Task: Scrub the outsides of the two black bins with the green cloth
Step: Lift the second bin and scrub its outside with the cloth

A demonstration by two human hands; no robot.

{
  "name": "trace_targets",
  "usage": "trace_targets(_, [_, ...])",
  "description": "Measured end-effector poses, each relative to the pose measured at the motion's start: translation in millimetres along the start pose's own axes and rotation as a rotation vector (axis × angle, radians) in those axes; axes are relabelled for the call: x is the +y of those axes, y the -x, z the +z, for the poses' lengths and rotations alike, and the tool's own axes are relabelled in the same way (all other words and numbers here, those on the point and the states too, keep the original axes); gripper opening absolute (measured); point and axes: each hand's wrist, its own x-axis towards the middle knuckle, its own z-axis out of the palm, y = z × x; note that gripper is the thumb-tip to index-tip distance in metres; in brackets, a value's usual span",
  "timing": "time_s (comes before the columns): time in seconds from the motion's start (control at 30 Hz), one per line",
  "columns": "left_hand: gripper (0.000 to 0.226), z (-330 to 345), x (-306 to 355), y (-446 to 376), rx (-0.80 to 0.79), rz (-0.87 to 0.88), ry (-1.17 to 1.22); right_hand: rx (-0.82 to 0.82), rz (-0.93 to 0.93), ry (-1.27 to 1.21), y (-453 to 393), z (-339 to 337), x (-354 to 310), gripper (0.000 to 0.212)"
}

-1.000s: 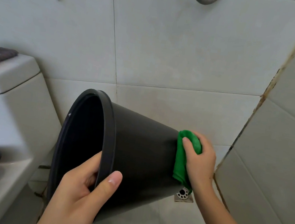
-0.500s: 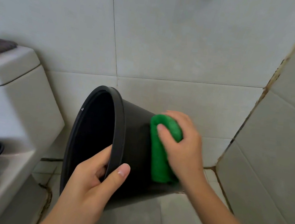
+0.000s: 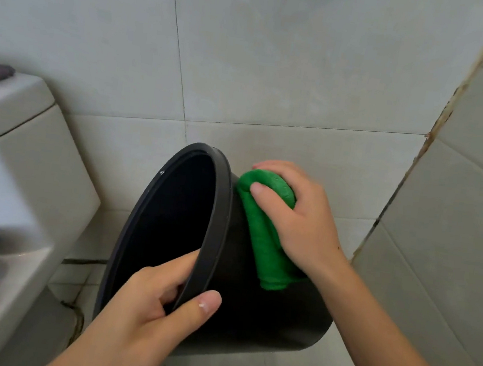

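The left hand (image 3: 139,307) is gripping the near rim of the round black plastic bin (image 3: 249,305), tipped sideways above the floor. The right hand (image 3: 296,220) is pressing the folded green cloth (image 3: 266,240) on its right side, just beside the rim.

Hands (image 3: 305,221) press green cloth (image 3: 267,234) against black bin (image 3: 263,316).

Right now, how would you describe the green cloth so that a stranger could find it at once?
Start at the white toilet on the left; beside it a black bin is held tilted, the left hand gripping its rim. Against the bin's outer wall, just behind the rim, the right hand presses a folded cloth. It is the only bright green thing here.
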Motion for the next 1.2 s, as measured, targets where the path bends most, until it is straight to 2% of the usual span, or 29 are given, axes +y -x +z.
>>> trace_targets(0.2, [0.033,4,-1,2,0.030,-0.017,0.045,-0.041,-0.063,0.009,3,5,-19,0.020])
trace_targets(0.33, [0.031,5,-3,0,0.088,-0.024,0.051,-0.125,-0.109,0.033,12,7,-18,0.020])
trace_targets(0.5, [0.032,-2,-5,-6,0.150,0.001,0.156,-0.162,-0.343,0.114,32,14,-20,0.021])
trace_targets(0.57, [0.024,-4,-2,-7,0.146,0.020,0.137,-0.141,-0.405,0.149,37,15,-19,0.021])
trace_targets(0.63, [0.018,-3,-2,-7,0.152,0.017,0.133,-0.120,-0.337,0.133,33,16,-14,0.023])
trace_targets(0.77, [0.024,2,-1,-3,0.165,-0.021,0.103,0.030,-0.024,0.057,12,4,18,0.024])
trace_targets(0.93, [0.032,-5,1,-1,0.211,-0.023,0.014,0.156,0.393,0.109,7,-24,81,0.009])
trace_targets(1.07, [0.027,-9,1,-1,0.213,-0.022,-0.018,0.263,0.474,0.132,18,-20,98,0.010])
trace_targets(1.13, [0.018,-9,1,-2,0.225,-0.026,0.005,0.338,0.448,0.146,23,-16,95,0.006])
trace_targets(1.2, [0.021,-7,1,-4,0.281,-0.026,0.059,0.388,0.363,0.167,29,-11,84,0.005])
